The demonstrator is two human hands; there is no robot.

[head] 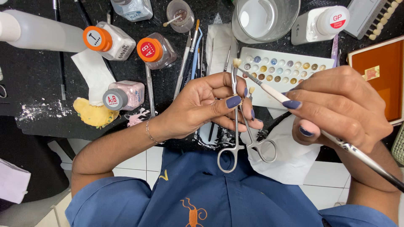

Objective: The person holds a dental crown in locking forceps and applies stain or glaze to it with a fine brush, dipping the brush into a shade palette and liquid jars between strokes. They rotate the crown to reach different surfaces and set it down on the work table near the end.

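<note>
My left hand (206, 105) grips metal scissor-handled forceps (236, 126), whose jaws point away from me and clamp a small cream tooth-shaped piece (237, 62). My right hand (341, 107) holds a thin brush (294, 107) with a white and dark handle. Its fine tip touches the tooth-shaped piece from the right. Both hands hover over the black worktop, just in front of a white palette (261, 98) with rows of small coloured wells.
Several small bottles with orange, red and grey caps (110, 40) stand at the left. A row of brushes and metal tools (189, 54) lies beside them. A glass beaker (265, 17), a white jar (320, 23), a shade guide (374, 19), a yellow sponge (94, 113) and white tissue (290, 155) surround the hands.
</note>
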